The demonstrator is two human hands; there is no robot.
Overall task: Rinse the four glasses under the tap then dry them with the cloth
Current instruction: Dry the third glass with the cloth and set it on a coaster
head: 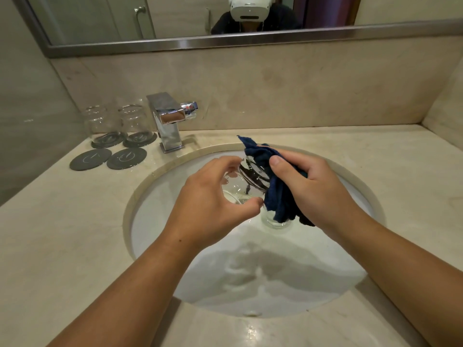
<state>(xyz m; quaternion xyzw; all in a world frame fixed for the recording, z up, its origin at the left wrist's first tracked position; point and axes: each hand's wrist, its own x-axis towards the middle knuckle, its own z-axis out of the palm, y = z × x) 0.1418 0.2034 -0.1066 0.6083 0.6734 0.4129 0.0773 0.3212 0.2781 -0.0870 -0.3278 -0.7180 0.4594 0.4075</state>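
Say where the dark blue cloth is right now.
In the head view the dark blue cloth hangs over the sink, right of centre, bunched in the right hand against the glass held by the left hand.

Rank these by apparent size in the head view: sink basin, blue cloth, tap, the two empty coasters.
1. sink basin, by far.
2. blue cloth, though bunched, partly hidden by the right hand and nearer the camera.
3. tap.
4. left empty coaster and right empty coaster: alike, not ranked.
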